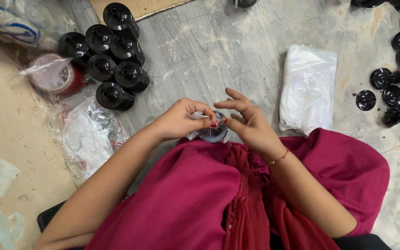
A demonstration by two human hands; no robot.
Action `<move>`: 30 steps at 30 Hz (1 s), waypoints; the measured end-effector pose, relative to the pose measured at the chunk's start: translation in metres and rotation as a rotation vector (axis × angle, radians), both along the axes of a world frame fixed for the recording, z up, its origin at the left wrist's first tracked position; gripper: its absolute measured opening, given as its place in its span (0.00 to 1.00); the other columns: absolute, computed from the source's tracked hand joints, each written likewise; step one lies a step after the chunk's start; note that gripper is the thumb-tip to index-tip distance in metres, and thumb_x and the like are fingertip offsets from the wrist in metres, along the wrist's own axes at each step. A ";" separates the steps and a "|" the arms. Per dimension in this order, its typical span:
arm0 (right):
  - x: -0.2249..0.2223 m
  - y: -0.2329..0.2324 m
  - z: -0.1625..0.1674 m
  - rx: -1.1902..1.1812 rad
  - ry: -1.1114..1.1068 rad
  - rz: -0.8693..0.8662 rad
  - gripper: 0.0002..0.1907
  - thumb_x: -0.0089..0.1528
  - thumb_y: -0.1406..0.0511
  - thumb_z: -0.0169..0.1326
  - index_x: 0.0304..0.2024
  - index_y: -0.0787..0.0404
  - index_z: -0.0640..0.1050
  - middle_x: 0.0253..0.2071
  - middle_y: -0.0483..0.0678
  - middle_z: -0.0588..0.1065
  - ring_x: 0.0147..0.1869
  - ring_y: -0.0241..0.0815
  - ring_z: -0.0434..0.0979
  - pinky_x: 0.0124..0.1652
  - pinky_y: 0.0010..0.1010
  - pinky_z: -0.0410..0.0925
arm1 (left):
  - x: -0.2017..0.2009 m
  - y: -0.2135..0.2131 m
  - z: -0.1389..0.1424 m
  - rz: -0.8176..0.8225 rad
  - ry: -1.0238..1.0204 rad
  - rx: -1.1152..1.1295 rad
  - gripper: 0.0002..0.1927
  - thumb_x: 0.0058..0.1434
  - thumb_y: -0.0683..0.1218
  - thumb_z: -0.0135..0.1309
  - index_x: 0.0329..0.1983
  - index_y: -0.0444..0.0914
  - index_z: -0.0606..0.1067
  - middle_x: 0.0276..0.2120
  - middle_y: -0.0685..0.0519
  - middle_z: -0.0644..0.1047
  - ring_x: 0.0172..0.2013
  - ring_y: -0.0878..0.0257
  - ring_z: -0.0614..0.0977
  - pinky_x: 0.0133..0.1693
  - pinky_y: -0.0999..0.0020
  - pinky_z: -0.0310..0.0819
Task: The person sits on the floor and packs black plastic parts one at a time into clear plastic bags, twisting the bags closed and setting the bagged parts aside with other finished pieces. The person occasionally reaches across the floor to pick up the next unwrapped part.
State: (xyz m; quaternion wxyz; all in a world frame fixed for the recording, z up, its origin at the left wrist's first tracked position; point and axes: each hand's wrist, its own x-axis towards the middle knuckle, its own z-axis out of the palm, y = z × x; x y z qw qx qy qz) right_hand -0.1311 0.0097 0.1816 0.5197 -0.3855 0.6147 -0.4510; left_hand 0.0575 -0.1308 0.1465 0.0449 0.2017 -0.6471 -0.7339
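The left hand point(181, 121) pinches a small clear plastic sleeve point(199, 115) against a round black part point(214, 133) held low over the lap, just above the edge of the dark red dress point(186, 194). Its fingers are closed on the sleeve and the part together. The right hand point(248, 121) meets it from the other side, thumb and forefinger tips pressed to the same spot while the other fingers fan out loose — so it grips only with the tips. The work in hand looks like getting the black part into or out of its thin wrap; doing that well calls for keeping the left hand steady as the anchor and letting the right fingertips work the film open at its edge, with small pulls, since thin plastic tears or bunches if tugged hard. Much of the black part is hidden behind both hands, and its shape cannot be told beyond a round dark rim. Whether the sleeve is already around it is unclear. On the floor point(218, 51) to the left lies a cluster of black ribbed spools point(114, 60) beside a roll of tape point(54, 76); a white plastic packet point(307, 88) lies to the right, and more black pieces point(394, 92) are cut off at the frame's edge.
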 end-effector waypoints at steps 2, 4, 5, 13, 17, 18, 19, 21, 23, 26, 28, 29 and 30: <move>0.001 0.002 -0.002 -0.063 0.157 0.055 0.16 0.59 0.68 0.59 0.50 0.53 0.82 0.77 0.54 0.56 0.79 0.53 0.58 0.68 0.44 0.58 | 0.002 -0.001 -0.002 -0.031 0.027 0.023 0.06 0.63 0.40 0.59 0.41 0.32 0.82 0.38 0.54 0.84 0.42 0.70 0.82 0.48 0.73 0.77; 0.005 0.002 -0.006 -0.182 0.299 0.068 0.14 0.60 0.70 0.61 0.48 0.55 0.83 0.77 0.58 0.56 0.80 0.56 0.57 0.70 0.46 0.56 | 0.004 -0.002 -0.004 -0.054 0.045 0.057 0.06 0.63 0.39 0.57 0.41 0.33 0.81 0.39 0.54 0.84 0.44 0.70 0.83 0.50 0.73 0.78; 0.006 0.003 -0.008 -0.217 0.350 0.054 0.12 0.60 0.71 0.61 0.47 0.55 0.83 0.77 0.58 0.57 0.80 0.57 0.57 0.71 0.46 0.56 | 0.004 -0.002 -0.004 -0.055 0.051 0.075 0.06 0.64 0.39 0.57 0.41 0.33 0.81 0.40 0.54 0.84 0.44 0.70 0.83 0.50 0.73 0.78; 0.022 0.009 -0.005 -0.333 0.487 -0.096 0.06 0.64 0.71 0.58 0.43 0.59 0.79 0.77 0.61 0.55 0.82 0.63 0.54 0.75 0.49 0.52 | 0.003 -0.005 -0.004 0.047 0.067 0.345 0.05 0.67 0.41 0.57 0.42 0.34 0.78 0.38 0.52 0.82 0.41 0.68 0.83 0.46 0.73 0.78; 0.037 0.014 0.005 -0.441 0.741 -0.141 0.07 0.63 0.73 0.58 0.43 0.59 0.79 0.77 0.63 0.51 0.84 0.65 0.50 0.77 0.49 0.50 | 0.004 -0.005 0.002 0.132 -0.031 0.472 0.05 0.62 0.39 0.60 0.40 0.33 0.79 0.36 0.50 0.82 0.38 0.66 0.83 0.43 0.73 0.77; 0.042 0.015 0.007 -0.479 0.771 -0.151 0.08 0.63 0.73 0.58 0.43 0.58 0.79 0.77 0.62 0.51 0.84 0.65 0.50 0.77 0.49 0.51 | 0.004 -0.005 0.004 0.139 -0.026 0.515 0.06 0.61 0.39 0.60 0.41 0.33 0.79 0.36 0.51 0.82 0.38 0.66 0.83 0.43 0.72 0.77; 0.044 0.015 0.009 -0.515 0.800 -0.161 0.09 0.62 0.73 0.58 0.43 0.57 0.79 0.77 0.62 0.51 0.84 0.65 0.50 0.78 0.49 0.51 | 0.005 -0.005 0.005 0.147 -0.022 0.559 0.07 0.60 0.38 0.61 0.41 0.33 0.79 0.36 0.52 0.81 0.37 0.67 0.82 0.42 0.72 0.77; 0.043 0.014 0.013 -0.551 0.804 -0.139 0.08 0.61 0.71 0.60 0.43 0.57 0.79 0.77 0.63 0.51 0.83 0.66 0.51 0.77 0.49 0.52 | 0.007 -0.005 0.008 0.161 -0.042 0.610 0.07 0.58 0.37 0.62 0.39 0.33 0.79 0.34 0.52 0.80 0.35 0.65 0.82 0.40 0.71 0.77; 0.038 0.012 0.015 -0.522 0.722 -0.095 0.12 0.60 0.70 0.61 0.46 0.61 0.78 0.75 0.65 0.54 0.81 0.66 0.55 0.74 0.48 0.54 | 0.007 -0.005 0.009 0.168 -0.048 0.620 0.07 0.57 0.37 0.63 0.39 0.33 0.79 0.34 0.52 0.80 0.35 0.65 0.82 0.39 0.71 0.77; 0.028 0.005 0.014 -0.396 0.503 0.005 0.18 0.58 0.68 0.61 0.50 0.66 0.77 0.69 0.64 0.66 0.74 0.61 0.67 0.68 0.43 0.61 | 0.007 -0.003 0.006 0.167 -0.047 0.571 0.07 0.55 0.36 0.63 0.37 0.32 0.80 0.33 0.52 0.80 0.35 0.65 0.82 0.40 0.72 0.77; 0.024 0.002 0.012 -0.319 0.391 0.076 0.16 0.58 0.68 0.61 0.48 0.66 0.78 0.62 0.60 0.74 0.67 0.54 0.76 0.64 0.39 0.66 | 0.006 -0.002 0.004 0.173 -0.071 0.553 0.07 0.53 0.35 0.62 0.35 0.33 0.80 0.32 0.51 0.81 0.34 0.65 0.83 0.38 0.71 0.78; 0.023 0.002 0.011 -0.270 0.390 0.080 0.15 0.58 0.67 0.61 0.46 0.66 0.79 0.60 0.58 0.77 0.64 0.51 0.78 0.61 0.36 0.68 | 0.005 -0.001 0.003 0.177 -0.058 0.527 0.06 0.53 0.35 0.62 0.35 0.33 0.80 0.31 0.51 0.81 0.34 0.65 0.83 0.39 0.71 0.78; 0.022 0.001 0.009 -0.222 0.390 0.084 0.14 0.57 0.67 0.61 0.45 0.65 0.79 0.57 0.55 0.79 0.60 0.48 0.81 0.59 0.34 0.70 | 0.004 0.000 0.003 0.180 -0.044 0.500 0.06 0.53 0.35 0.62 0.35 0.32 0.80 0.31 0.51 0.81 0.34 0.65 0.83 0.39 0.71 0.78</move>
